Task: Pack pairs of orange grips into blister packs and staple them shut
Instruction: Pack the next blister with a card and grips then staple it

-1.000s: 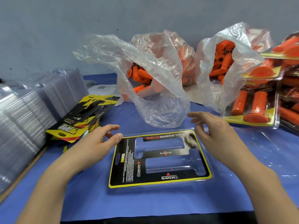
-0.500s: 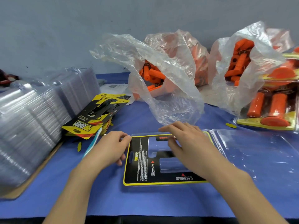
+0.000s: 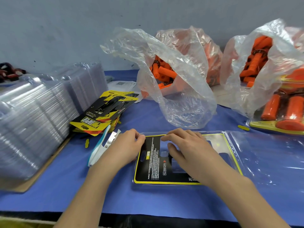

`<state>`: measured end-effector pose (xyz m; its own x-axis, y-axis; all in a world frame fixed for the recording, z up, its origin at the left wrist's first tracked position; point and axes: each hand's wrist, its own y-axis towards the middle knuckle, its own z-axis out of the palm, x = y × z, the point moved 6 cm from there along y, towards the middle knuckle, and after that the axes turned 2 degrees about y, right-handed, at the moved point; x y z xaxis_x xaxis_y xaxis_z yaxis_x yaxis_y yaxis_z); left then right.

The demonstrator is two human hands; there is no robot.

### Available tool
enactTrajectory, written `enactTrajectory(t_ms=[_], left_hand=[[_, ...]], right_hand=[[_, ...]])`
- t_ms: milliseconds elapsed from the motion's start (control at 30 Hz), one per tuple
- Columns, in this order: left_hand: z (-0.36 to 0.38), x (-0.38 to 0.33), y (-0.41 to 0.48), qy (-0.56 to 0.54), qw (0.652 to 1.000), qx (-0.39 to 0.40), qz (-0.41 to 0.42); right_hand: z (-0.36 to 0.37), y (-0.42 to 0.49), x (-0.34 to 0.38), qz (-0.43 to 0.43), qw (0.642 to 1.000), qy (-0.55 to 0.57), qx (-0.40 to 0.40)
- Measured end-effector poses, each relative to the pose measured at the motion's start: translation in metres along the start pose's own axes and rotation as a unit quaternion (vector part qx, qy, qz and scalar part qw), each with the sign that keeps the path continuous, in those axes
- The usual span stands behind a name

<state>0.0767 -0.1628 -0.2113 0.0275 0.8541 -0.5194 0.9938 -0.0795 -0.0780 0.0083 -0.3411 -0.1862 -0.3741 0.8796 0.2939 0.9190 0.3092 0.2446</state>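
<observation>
An open clear blister pack [image 3: 266,155] lies on the blue cloth in front of me. A black and yellow card insert [image 3: 153,168] sits in its left half. My left hand [image 3: 126,147] has curled fingers that pinch the pack's upper left corner at the card's edge. My right hand [image 3: 189,148] lies on the card with fingers stretched out, pressing it down. Loose orange grips [image 3: 162,71] fill a clear plastic bag behind the pack, and a second bag of grips [image 3: 253,63] stands to its right. No grip is in the open pack.
A blue and white stapler [image 3: 100,148] lies just left of my left hand. Spare printed cards [image 3: 105,112] are piled beyond it, beside stacks of empty clear blisters [image 3: 32,109] at the left. Filled packs [image 3: 286,111] lie at the right edge.
Both hands have come together onto the pack's left part. The right hand slid left across the card and the left hand closed on the corner. The view shifted left, and the stapler now shows.
</observation>
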Motion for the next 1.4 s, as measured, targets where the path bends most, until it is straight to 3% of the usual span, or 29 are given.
enactTrajectory(t_ms=[200,400,667,1400], left_hand=[[0.001,-0.002,-0.001,0.001,1.000,0.009,0.000],[-0.003,0.007,-0.015,-0.142,0.978,0.149,-0.019],[-0.005,0.015,-0.043,-0.120,0.939,0.321,-0.011],[-0.001,0.008,-0.044,-0.024,0.949,0.313,-0.031]], right_hand=[[0.007,-0.003,0.014,-0.037,0.998,0.026,0.033],[0.010,-0.003,0.015,-0.048,0.998,0.019,0.039],[0.011,-0.004,0.016,-0.055,0.997,0.015,0.046],[0.017,-0.005,0.017,-0.051,0.998,-0.008,0.045]])
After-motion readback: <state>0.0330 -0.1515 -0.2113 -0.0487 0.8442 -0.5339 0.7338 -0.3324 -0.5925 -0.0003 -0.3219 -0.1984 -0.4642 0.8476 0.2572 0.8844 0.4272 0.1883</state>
